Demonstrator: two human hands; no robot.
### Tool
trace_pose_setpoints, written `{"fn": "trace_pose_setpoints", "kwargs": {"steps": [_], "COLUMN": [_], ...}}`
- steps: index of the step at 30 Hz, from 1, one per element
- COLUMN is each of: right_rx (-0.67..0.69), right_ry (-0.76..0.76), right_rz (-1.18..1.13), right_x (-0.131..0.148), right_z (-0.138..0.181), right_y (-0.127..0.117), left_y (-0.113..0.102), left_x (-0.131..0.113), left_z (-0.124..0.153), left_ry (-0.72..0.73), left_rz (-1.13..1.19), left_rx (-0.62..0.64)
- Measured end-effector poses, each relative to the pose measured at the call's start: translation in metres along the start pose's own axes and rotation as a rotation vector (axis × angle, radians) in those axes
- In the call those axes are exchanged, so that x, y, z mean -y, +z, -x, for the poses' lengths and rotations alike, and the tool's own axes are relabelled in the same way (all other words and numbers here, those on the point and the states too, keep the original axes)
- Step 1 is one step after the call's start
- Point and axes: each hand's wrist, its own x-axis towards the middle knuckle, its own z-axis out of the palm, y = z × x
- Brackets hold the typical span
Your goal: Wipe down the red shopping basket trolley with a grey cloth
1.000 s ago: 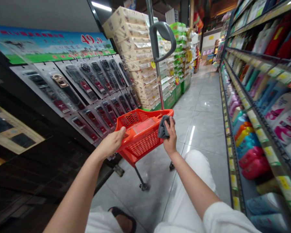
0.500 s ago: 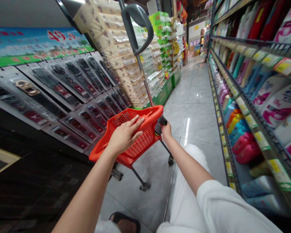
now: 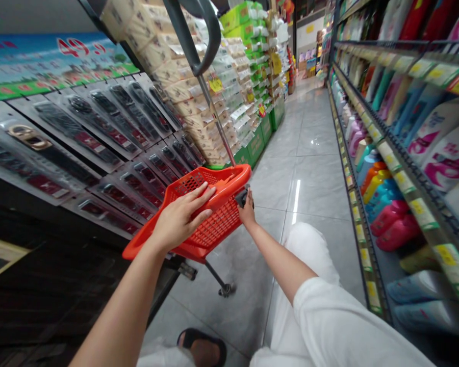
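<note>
A red plastic shopping basket on wheels stands tilted in a shop aisle, its grey pull handle rising on a metal pole. My left hand lies across the basket's near rim, fingers stretched out over the mesh. My right hand is closed on a dark grey cloth and presses it against the basket's far right corner. Most of the cloth is hidden behind the rim.
Packaged items hang on a black display wall at left, with stacked tissue packs beyond. Shelves of detergent bottles and bags line the right. A grey tiled aisle runs ahead. My sandalled foot shows below.
My left hand moved from the basket's left edge onto its rim, fingers flat. The basket tilted and swung left. My right hand with the cloth slid down to the basket's far right corner.
</note>
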Motion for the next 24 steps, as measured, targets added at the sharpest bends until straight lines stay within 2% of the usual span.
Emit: {"fn": "trace_pose_setpoints", "kwargs": {"steps": [2,6,8,13,19,21,24], "right_rx": [0.017,0.041,0.057,0.072,0.03,-0.018,-0.067], "right_ry": [0.034,-0.155,-0.165,0.155,0.093,0.204,0.379], "right_rz": [-0.024,-0.059,-0.039,-0.06,-0.311,-0.38,-0.429], "right_x": [0.0,0.011,0.008,-0.009,-0.003,-0.01,-0.035], "right_z": [-0.001,-0.004,0.0,-0.001,-0.026,-0.024,-0.01], "right_y": [0.001,0.002,0.0,-0.006,-0.022,-0.029,-0.036], "left_y": [0.001,0.002,0.002,0.002,0.001,0.0,-0.001], "left_x": [0.0,0.0,-0.001,-0.001,-0.003,-0.003,-0.005], "left_z": [-0.001,-0.003,-0.003,-0.002,-0.002,-0.001,0.001], "left_ry": [0.0,0.005,0.001,-0.025,-0.023,-0.016,-0.011], "left_rz": [0.004,0.006,0.01,0.009,0.014,0.016,0.022], "left_rx": [0.001,-0.004,-0.004,0.007,0.015,0.018,0.016]}}
